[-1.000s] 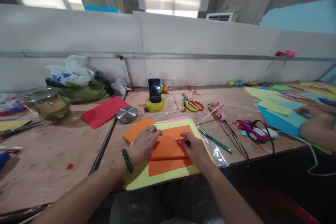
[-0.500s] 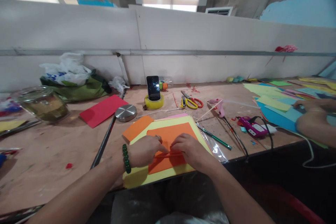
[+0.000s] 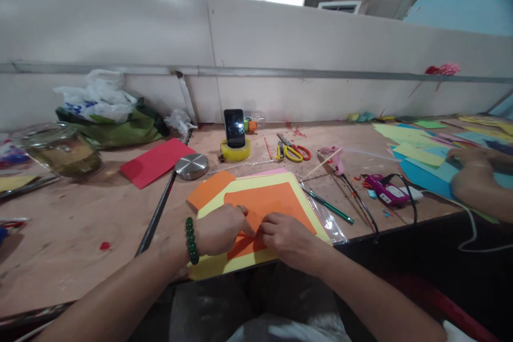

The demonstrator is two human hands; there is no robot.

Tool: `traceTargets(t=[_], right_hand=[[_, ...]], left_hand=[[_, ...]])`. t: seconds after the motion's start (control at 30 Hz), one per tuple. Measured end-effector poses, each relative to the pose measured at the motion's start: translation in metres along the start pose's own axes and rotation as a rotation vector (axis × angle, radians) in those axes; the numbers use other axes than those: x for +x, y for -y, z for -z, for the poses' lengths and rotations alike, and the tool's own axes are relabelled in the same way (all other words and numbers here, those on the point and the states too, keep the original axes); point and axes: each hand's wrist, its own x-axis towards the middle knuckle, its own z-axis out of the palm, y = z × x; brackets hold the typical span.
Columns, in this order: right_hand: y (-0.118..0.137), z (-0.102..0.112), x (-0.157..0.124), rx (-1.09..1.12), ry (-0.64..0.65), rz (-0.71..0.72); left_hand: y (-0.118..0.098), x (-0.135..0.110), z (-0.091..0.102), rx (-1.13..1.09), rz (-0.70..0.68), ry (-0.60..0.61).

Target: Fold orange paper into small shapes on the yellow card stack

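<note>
An orange sheet of paper point(image 3: 276, 197) lies on a larger yellow sheet point(image 3: 208, 271) at the table's front edge. My left hand point(image 3: 224, 228), below a green bead bracelet point(image 3: 191, 240), presses on the orange paper with its index finger extended and the other fingers curled. Beside it my right hand point(image 3: 286, 238) has its fingers bent together around a raised fold near the paper's front edge. The fingertips of both hands almost meet there and partly hide the fold. Another orange piece point(image 3: 210, 189) pokes out past the yellow sheet's back left corner.
Behind the sheets are a round metal disc point(image 3: 191, 166), a red sheet point(image 3: 156, 163), a phone point(image 3: 234, 127) on a yellow tape roll point(image 3: 235, 152), and scissors point(image 3: 294, 152). A pink glue gun point(image 3: 334, 159) and purple power strip point(image 3: 387, 191) lie right. Another person's hand point(image 3: 475, 171) touches coloured papers.
My right hand has shifted slightly toward me at the fold, and the orange sheet's right part looks changed in shape. The left hand stays nearly in place. The view has tilted slightly.
</note>
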Motion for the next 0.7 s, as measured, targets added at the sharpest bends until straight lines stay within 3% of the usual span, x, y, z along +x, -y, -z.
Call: traceTargets(t=[0.1, 0.3, 0.5, 0.7], right_hand=[[0.001, 0.000, -0.003, -0.076, 0.049, 0.089], [-0.004, 0.002, -0.027, -0.089, 0.015, 0.057], [-0.012, -0.006, -0.050, -0.040, -0.095, 0.015], [-0.013, -0.014, -0.055, -0.026, -0.233, 0.006]], left_hand=[[-0.003, -0.002, 0.001, 0.043, -0.006, 0.020], [-0.003, -0.005, 0.000, 0.065, -0.019, 0.001], [-0.006, -0.009, -0.004, 0.071, 0.004, -0.024], [-0.014, -0.028, -0.014, 0.137, 0.061, -0.164]])
